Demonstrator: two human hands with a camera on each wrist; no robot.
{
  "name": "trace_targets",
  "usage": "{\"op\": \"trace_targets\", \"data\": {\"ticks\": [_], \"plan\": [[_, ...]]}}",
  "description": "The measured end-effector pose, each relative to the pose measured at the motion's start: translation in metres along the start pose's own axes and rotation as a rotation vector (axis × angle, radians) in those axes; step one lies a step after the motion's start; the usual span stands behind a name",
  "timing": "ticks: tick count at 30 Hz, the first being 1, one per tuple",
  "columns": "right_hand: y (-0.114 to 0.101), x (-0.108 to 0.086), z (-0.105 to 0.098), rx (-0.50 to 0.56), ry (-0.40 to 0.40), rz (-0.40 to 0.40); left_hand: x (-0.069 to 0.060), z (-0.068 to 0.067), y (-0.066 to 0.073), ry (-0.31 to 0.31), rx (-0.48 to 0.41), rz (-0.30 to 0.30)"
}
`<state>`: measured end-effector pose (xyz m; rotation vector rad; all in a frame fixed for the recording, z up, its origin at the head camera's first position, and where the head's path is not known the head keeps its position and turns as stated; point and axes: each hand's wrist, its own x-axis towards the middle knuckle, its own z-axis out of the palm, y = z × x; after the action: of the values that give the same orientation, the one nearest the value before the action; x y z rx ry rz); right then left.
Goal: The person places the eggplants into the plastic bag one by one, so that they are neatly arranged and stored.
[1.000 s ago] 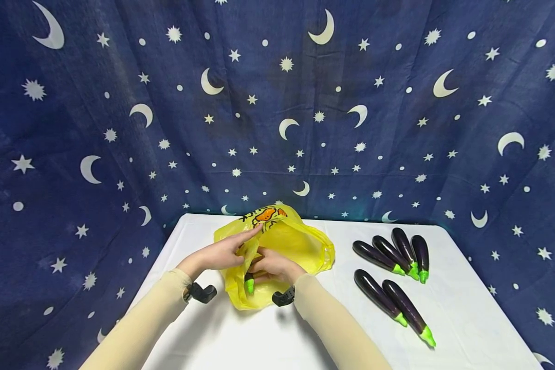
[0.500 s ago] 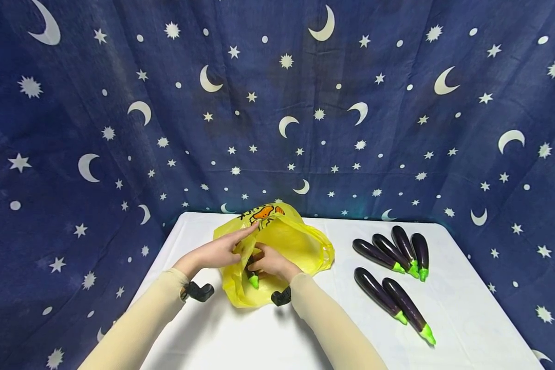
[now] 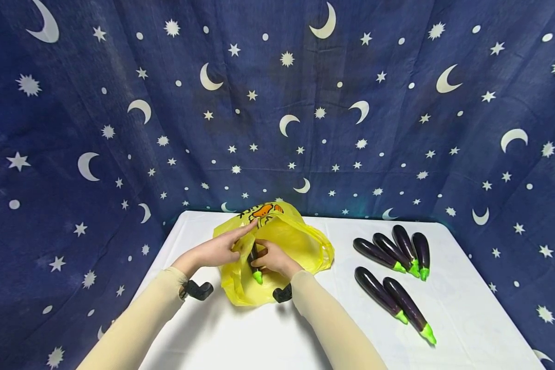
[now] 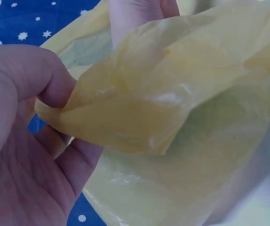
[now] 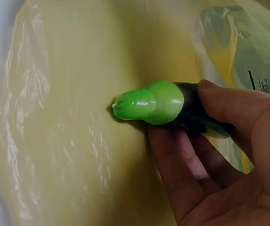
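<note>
Black lettering and small dark print stand on the yellow bag, but none can be read.

A dark blue cloth, printed with pale moons, stars and dots, hangs behind the tabletop and continues along its left and right sides. The tabletop is white, with rounded far corners.

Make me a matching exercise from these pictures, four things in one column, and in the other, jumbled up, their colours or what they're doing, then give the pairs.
1. Left hand
2. Right hand
3. Backdrop
4. Tabletop

A. white
B. gripping an eggplant
C. holding the edge of a yellow bag
D. patterned dark blue

Pairs: 1-C, 2-B, 3-D, 4-A.
</note>
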<state>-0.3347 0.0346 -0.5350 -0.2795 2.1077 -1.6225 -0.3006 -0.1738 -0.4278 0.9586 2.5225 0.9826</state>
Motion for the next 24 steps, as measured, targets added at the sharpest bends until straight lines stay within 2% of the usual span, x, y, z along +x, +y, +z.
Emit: {"op": "trace_targets", "data": {"ticks": [5,10,17,24], "plan": [[0.001,-0.002,-0.002,-0.008,0.009,-0.005,-0.002,-0.001,0.001,0.01,-0.014,-0.014],[0.002,-0.003,-0.001,-0.025,0.018,-0.026,-0.003,-0.003,0.002,0.021,0.017,-0.023],[0.0,-0.003,0.003,-0.104,0.084,-0.014,-0.008,-0.011,0.003,0.045,0.153,0.001],[0.0,-0.003,0.007,-0.101,0.194,0.002,-0.01,-0.013,0.003,0.099,0.299,0.056]]}}
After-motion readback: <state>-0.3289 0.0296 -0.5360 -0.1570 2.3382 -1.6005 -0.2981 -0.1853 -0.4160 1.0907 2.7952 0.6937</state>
